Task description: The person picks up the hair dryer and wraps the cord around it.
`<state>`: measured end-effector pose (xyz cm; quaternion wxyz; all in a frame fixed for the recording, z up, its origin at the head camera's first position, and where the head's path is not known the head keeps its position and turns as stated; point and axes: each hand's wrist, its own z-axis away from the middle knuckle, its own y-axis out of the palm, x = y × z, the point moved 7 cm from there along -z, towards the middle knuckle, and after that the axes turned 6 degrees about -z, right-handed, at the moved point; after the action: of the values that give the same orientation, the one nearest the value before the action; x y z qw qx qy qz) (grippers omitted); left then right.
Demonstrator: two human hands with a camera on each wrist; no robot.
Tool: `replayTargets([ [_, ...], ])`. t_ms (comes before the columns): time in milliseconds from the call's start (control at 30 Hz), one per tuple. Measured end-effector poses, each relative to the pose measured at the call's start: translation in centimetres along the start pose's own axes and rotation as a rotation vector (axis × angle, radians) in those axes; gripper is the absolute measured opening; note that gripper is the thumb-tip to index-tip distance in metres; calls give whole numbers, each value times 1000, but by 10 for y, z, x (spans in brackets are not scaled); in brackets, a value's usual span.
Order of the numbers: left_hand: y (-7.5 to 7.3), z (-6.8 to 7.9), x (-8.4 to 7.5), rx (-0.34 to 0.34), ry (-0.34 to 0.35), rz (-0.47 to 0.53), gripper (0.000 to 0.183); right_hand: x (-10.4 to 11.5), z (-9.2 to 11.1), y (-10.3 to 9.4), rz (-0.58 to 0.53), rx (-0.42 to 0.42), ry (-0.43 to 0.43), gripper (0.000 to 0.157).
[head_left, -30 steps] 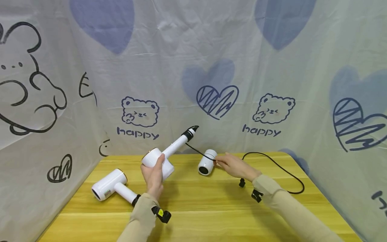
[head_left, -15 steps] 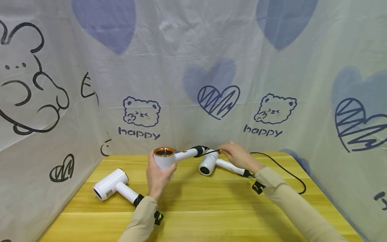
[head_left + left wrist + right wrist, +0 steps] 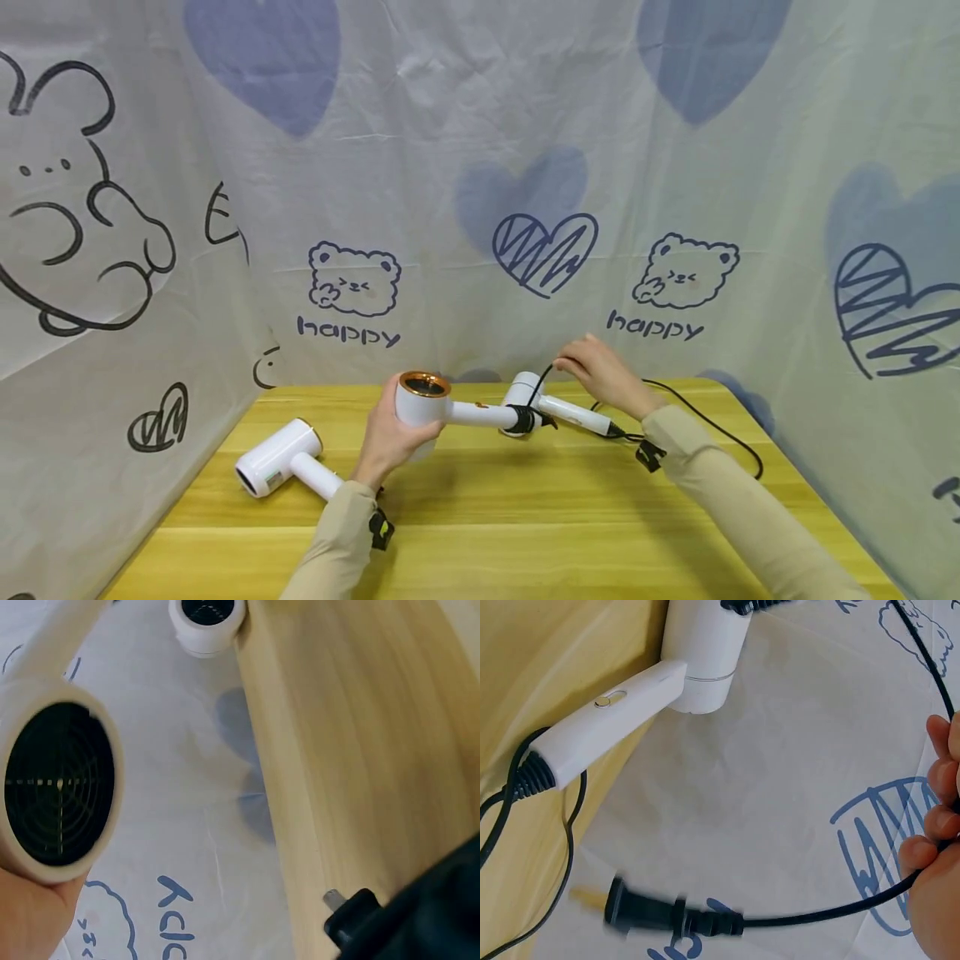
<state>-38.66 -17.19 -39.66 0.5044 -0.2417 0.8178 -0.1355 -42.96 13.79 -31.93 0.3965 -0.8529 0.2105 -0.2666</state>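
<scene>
My left hand point(image 3: 390, 437) grips the barrel of a white hair dryer point(image 3: 480, 414) above the table. Its copper-rimmed end faces up and its handle points right. Black cord is wound round the handle's end. In the left wrist view the dryer's dark grille point(image 3: 60, 784) shows close up. The fingers of my right hand point(image 3: 603, 375) hold the free length of that cord point(image 3: 542, 385), raised above the handle. From this hand point(image 3: 941, 892) in the right wrist view, a black two-part cord end with a plug point(image 3: 645, 909) hangs out, blurred.
On the left of the wooden table point(image 3: 480, 550) lies a second white hair dryer point(image 3: 279, 458). A third hair dryer point(image 3: 573, 414) rests behind the held handle, near the back edge. Its black cord point(image 3: 738, 440) loops to the right. Printed white cloth point(image 3: 450, 150) hangs around the table.
My left hand has turned the hair dryer: its handle swung down from pointing up-right to nearly level, and the copper rim came up. My right hand has risen and moved slightly right with the cord.
</scene>
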Motion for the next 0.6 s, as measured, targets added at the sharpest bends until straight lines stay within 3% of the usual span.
replayTargets([
  [333,8,4,5,213,-81,209,76,2,-1,4,-20,31,-21,13],
  [600,12,9,3,300,-123,374,72,1,-1,17,-68,71,-6,12],
])
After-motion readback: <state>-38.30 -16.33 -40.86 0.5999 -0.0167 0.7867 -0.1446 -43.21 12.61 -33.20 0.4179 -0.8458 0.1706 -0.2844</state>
